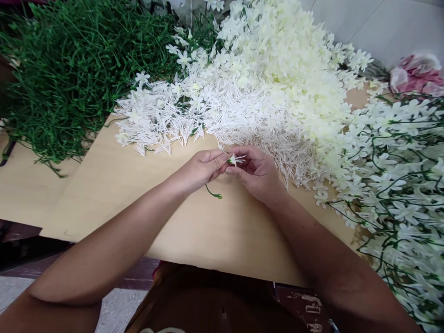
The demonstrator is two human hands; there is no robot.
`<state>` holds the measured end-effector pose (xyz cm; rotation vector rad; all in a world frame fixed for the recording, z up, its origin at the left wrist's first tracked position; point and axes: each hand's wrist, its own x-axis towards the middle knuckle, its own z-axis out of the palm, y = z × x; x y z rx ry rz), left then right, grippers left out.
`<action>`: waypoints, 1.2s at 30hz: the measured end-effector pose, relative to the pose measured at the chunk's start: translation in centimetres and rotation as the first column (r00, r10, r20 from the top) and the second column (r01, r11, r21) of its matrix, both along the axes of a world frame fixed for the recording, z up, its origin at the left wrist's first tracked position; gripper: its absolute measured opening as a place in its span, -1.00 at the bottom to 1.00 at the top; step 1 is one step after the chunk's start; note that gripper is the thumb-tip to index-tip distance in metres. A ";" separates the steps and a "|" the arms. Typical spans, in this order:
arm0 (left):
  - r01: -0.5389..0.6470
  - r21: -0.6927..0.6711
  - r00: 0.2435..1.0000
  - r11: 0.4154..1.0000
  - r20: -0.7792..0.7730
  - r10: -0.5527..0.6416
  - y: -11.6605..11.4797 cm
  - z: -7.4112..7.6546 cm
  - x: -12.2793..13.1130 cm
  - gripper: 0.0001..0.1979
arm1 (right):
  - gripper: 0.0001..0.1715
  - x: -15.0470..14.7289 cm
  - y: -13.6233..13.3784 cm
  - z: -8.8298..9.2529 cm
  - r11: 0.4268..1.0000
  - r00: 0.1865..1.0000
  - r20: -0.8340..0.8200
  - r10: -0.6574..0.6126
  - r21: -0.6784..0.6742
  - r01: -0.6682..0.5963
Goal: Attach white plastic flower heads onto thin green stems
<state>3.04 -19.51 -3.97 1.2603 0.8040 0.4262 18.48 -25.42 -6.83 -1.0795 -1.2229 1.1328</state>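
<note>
Centrally, one stamen heap (pixel 249 113): many thin white filaments massed together, spread over a worktop (pixel 194 226) with a smooth tan surface; landmark for the entries below.

Item: left hand (pixel 212 165), just on the near side of the stamen heap. Fingers pinched together on a green stem (pixel 214 192); its lower length hangs out beneath the hand, curved, ending in a small yellowish-green tip.

Item: right hand (pixel 257 172), also at the near side of the stamen heap, facing the left. Fingers curled around a small white floral piece (pixel 233 160), thumb and forefinger close to it; thin white filaments point from it toward the palm. Piece located between the two hands, at the upper end of the stem; exact join hidden by the fingers.

Item: green stem pile (pixel 72 69), loose and tangled, left of the stamen heap.

Item: petal heap (pixel 298 60), white to pale yellow, adjoining the stamen heap behind and to its right.

Item: stemmed white flowers (pixel 402 208), dense, with dark green stalks, right of the stamen heap.

Item: pink-and-white bag (pixel 418 76), crumpled, apart from the stamen heap, beyond it to the right.
</note>
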 end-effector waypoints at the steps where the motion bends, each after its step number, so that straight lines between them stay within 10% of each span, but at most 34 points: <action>1: -0.001 -0.003 1.000 1.000 -0.008 0.001 0.1 0.0 0.0 -0.58 | -0.56 0.0 0.0 -0.1 1.000 1.000 0.004 -0.019 -0.004 0.019; 26: 0.013 0.275 0.985 0.961 -0.167 0.035 -0.8 -0.6 0.7 -0.68 | -0.74 -0.3 -0.4 0.5 0.974 0.916 0.359 -0.180 0.197 0.114; 36: 0.060 0.181 0.998 0.982 -0.022 -0.057 -0.2 -0.9 0.0 -0.55 | -0.64 1.5 0.0 1.0 0.985 0.992 0.033 0.118 -0.129 -0.113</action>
